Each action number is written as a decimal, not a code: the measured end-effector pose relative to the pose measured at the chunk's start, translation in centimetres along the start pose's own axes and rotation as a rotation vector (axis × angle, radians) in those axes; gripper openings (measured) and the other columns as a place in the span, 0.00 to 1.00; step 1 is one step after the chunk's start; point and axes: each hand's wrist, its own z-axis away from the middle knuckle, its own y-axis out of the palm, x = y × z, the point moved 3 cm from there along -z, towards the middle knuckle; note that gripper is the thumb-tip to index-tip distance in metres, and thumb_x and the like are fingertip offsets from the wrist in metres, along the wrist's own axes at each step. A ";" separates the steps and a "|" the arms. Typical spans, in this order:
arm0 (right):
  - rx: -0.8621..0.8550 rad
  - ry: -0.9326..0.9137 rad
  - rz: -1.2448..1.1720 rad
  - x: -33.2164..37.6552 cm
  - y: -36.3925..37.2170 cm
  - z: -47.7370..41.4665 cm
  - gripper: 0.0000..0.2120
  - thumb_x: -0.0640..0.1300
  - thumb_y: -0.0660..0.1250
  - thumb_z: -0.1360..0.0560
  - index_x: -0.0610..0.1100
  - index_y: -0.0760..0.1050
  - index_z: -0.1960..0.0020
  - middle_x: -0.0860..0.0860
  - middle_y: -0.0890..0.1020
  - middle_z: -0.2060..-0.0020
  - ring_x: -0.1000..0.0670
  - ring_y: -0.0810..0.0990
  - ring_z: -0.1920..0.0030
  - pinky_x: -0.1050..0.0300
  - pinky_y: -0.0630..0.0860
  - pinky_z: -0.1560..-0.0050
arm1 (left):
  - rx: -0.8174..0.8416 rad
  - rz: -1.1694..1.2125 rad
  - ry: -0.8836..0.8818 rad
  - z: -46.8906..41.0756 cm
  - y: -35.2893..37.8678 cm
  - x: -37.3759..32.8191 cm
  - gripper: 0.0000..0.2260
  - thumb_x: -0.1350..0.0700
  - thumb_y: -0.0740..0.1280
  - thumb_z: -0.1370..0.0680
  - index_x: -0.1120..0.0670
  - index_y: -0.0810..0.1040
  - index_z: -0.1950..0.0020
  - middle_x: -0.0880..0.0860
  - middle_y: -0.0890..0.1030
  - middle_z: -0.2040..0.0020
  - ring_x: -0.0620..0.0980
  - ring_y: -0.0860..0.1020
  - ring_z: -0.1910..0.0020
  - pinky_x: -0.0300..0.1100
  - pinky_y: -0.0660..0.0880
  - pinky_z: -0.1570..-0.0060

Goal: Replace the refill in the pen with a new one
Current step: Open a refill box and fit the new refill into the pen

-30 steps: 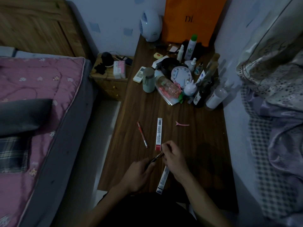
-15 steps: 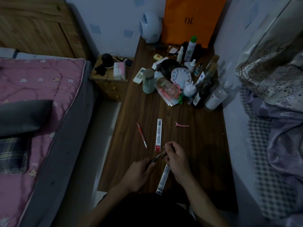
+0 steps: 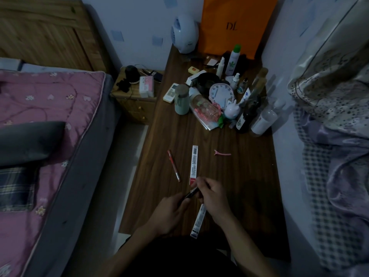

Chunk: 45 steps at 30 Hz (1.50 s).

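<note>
Fingers [image 3: 200,183] of both hands grasp one dark pen [image 3: 191,192]; two refill packets [image 3: 194,163] (flat), one red pen [image 3: 173,165] on table [image 3: 249,176]

Held close together, almost touching, with forearms angled inward: left hand [image 3: 169,211] curled shut, right hand [image 3: 213,194] pinched closed, both gripping one dark pen [image 3: 191,193].

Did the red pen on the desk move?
No. The red pen lies left of the white refill packet, same gap and slant as before.
</note>
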 end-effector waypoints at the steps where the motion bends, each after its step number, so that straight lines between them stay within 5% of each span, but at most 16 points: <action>1: -0.003 0.005 0.005 -0.1 0.0 0.0 0.15 0.53 0.61 0.19 0.53 0.81 0.60 0.55 0.81 0.71 0.61 0.77 0.71 0.68 0.71 0.72 | 0.011 0.000 -0.008 0.0 0.1 0.1 0.11 0.49 0.59 0.18 0.51 0.74 0.58 0.43 0.74 0.70 0.37 0.75 0.69 0.34 0.65 0.68; 7: -0.008 0.103 0.068 -1.1 0.8 -0.2 0.21 0.57 0.59 0.19 0.49 0.77 0.66 0.56 0.79 0.74 0.61 0.76 0.74 0.70 0.71 0.75 | 0.045 -0.004 -0.065 -0.1 0.4 0.3 0.13 0.50 0.62 0.20 0.47 0.71 0.64 0.43 0.73 0.72 0.32 0.75 0.70 0.28 0.66 0.70; 12: -0.010 0.064 0.138 -1.8 0.9 -0.3 0.22 0.55 0.58 0.19 0.49 0.71 0.70 0.56 0.70 0.80 0.60 0.67 0.78 0.68 0.64 0.77 | 0.081 -0.062 -0.076 -0.1 0.5 0.5 0.08 0.52 0.62 0.21 0.50 0.75 0.60 0.44 0.75 0.69 0.31 0.74 0.69 0.26 0.65 0.69; 16: -0.016 0.060 0.142 -2.1 1.1 -0.4 0.25 0.51 0.59 0.19 0.54 0.72 0.75 0.56 0.69 0.81 0.60 0.66 0.79 0.67 0.62 0.78 | 0.086 -0.045 -0.074 0.0 0.6 0.4 0.09 0.54 0.62 0.21 0.55 0.77 0.58 0.53 0.81 0.63 0.47 0.77 0.61 0.34 0.65 0.66; 19: 0.009 0.067 0.142 -2.1 1.2 -0.4 0.25 0.51 0.59 0.19 0.52 0.71 0.74 0.56 0.69 0.81 0.60 0.66 0.79 0.65 0.63 0.77 | 0.131 0.011 -0.102 0.0 0.4 0.2 0.10 0.55 0.62 0.20 0.59 0.79 0.55 0.53 0.79 0.63 0.45 0.75 0.67 0.39 0.68 0.64; 23: 0.060 0.090 0.180 -2.6 1.0 -0.3 0.21 0.53 0.58 0.19 0.50 0.68 0.70 0.56 0.69 0.79 0.59 0.67 0.76 0.59 0.65 0.71 | 0.216 0.018 -0.130 -0.2 0.2 0.2 0.13 0.54 0.62 0.19 0.62 0.80 0.52 0.58 0.83 0.57 0.53 0.81 0.60 0.48 0.75 0.57; 26: 0.098 0.078 0.199 -2.9 1.1 -0.1 0.20 0.58 0.56 0.21 0.51 0.67 0.68 0.57 0.68 0.76 0.58 0.68 0.73 0.57 0.65 0.68 | 0.223 0.046 -0.139 0.0 0.3 0.4 0.11 0.55 0.63 0.20 0.62 0.81 0.54 0.56 0.84 0.58 0.48 0.80 0.61 0.46 0.75 0.56; 31: 0.156 0.083 0.204 -3.2 1.0 -0.1 0.20 0.61 0.56 0.22 0.51 0.69 0.67 0.53 0.68 0.72 0.50 0.68 0.69 0.53 0.64 0.65 | 0.278 0.104 -0.167 0.0 0.4 0.8 0.17 0.54 0.63 0.20 0.48 0.75 0.69 0.40 0.77 0.74 0.34 0.74 0.73 0.28 0.66 0.69; 36: 0.219 0.128 0.224 -3.5 1.0 -0.4 0.20 0.65 0.56 0.27 0.55 0.70 0.71 0.56 0.68 0.75 0.54 0.67 0.72 0.56 0.64 0.69 | 0.255 0.151 -0.221 0.2 1.1 1.7 0.15 0.52 0.64 0.21 0.47 0.75 0.69 0.44 0.76 0.73 0.35 0.73 0.73 0.32 0.67 0.68; 39: 0.233 0.110 0.205 -3.5 0.4 -0.8 0.18 0.60 0.59 0.24 0.51 0.75 0.66 0.49 0.73 0.69 0.51 0.72 0.68 0.53 0.68 0.64 | 0.271 0.115 -0.224 -0.3 1.5 1.6 0.11 0.55 0.65 0.22 0.52 0.80 0.64 0.46 0.77 0.69 0.35 0.73 0.72 0.37 0.69 0.64; 41: 0.218 0.101 0.195 -3.6 -0.1 -1.0 0.16 0.58 0.62 0.24 0.51 0.79 0.65 0.52 0.77 0.68 0.55 0.76 0.66 0.54 0.72 0.59 | 0.271 0.077 -0.208 -0.7 1.5 1.2 0.10 0.55 0.65 0.22 0.60 0.82 0.54 0.49 0.80 0.62 0.38 0.76 0.67 0.42 0.72 0.59; 45: 0.201 0.113 0.140 -3.7 -0.5 -0.7 0.13 0.56 0.66 0.23 0.52 0.82 0.62 0.55 0.82 0.67 0.60 0.79 0.65 0.58 0.74 0.57 | 0.249 0.028 -0.148 -0.7 1.4 0.8 0.12 0.55 0.64 0.21 0.60 0.81 0.44 0.53 0.83 0.55 0.43 0.79 0.59 0.44 0.73 0.54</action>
